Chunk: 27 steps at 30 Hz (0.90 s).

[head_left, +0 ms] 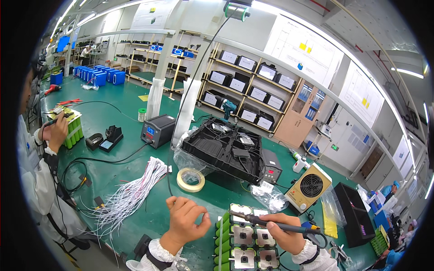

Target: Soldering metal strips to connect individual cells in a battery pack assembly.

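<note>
My right hand (285, 232) grips a soldering iron (289, 226), its tip pointing left over the top of a battery pack (243, 235). The pack has green cylindrical cells along its side and pale metal plates with dark square centres on top. My left hand (187, 221) is closed in a pinch just left of the pack. A thin solder wire (207, 212) sticks out from its fingers toward the iron's tip. A dark line (184, 92) runs down to this hand from a wire spool (237, 12) overhead. Whether the tip touches a plate, I cannot tell.
Nearby lie a bundle of white wires (135, 192), a tape roll (190, 179), a black plastic tray (221, 151) and a fan unit (309, 187). A soldering station (157, 131) stands farther back. At left, a co-worker's hand (56, 131) works over another green-celled pack (74, 131).
</note>
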Motion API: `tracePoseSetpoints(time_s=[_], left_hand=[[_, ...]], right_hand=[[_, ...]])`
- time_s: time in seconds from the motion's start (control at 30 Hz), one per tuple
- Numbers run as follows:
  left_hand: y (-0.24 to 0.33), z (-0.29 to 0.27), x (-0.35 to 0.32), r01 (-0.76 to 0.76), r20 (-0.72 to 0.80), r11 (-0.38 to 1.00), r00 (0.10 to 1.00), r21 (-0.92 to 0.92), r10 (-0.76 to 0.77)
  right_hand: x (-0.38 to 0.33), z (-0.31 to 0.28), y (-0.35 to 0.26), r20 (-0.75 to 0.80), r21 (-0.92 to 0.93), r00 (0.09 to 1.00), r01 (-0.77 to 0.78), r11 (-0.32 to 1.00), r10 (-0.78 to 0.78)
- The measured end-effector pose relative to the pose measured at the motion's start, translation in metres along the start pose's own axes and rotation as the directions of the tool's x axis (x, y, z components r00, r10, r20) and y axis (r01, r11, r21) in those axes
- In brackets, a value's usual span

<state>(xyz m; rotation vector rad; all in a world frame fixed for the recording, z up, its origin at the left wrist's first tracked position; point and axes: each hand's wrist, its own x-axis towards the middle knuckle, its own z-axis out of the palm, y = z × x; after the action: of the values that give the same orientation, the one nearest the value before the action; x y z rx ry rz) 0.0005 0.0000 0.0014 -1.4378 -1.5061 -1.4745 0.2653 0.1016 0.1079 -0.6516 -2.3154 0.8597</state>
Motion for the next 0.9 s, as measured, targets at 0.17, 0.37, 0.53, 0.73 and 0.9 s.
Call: tracePoseSetpoints(time_s=[0.17, 0.37, 0.53, 0.73, 0.9], left_hand=[[-0.001, -0.001, 0.0, 0.0, 0.006, 1.0, 1.0, -0.005, 0.0], [0.0, 0.003, -0.002, -0.023, 0.025, 1.0, 0.999, -0.007, 0.024], [0.001, 0.003, -0.003, -0.024, 0.04, 1.0, 0.999, -0.015, 0.024], [0.001, -0.002, 0.001, 0.017, -0.045, 0.999, 0.999, -0.039, -0.018], [0.006, -0.011, -0.001, -0.106, -0.042, 0.988, 0.994, -0.114, 0.102]], right_hand=[[0.0, 0.0, 0.002, 0.003, -0.002, 1.0, 0.022, 1.0, -0.022], [0.0, 0.0, 0.001, 0.008, -0.015, 0.999, 0.039, 0.999, -0.039], [0.0, -0.001, 0.0, 0.017, -0.027, 1.0, 0.017, 1.0, -0.016], [-0.003, -0.002, -0.006, -0.004, -0.049, 0.999, 0.036, 0.998, -0.036], [-0.02, -0.015, -0.02, -0.084, -0.028, 0.994, 0.068, 0.997, -0.07]])
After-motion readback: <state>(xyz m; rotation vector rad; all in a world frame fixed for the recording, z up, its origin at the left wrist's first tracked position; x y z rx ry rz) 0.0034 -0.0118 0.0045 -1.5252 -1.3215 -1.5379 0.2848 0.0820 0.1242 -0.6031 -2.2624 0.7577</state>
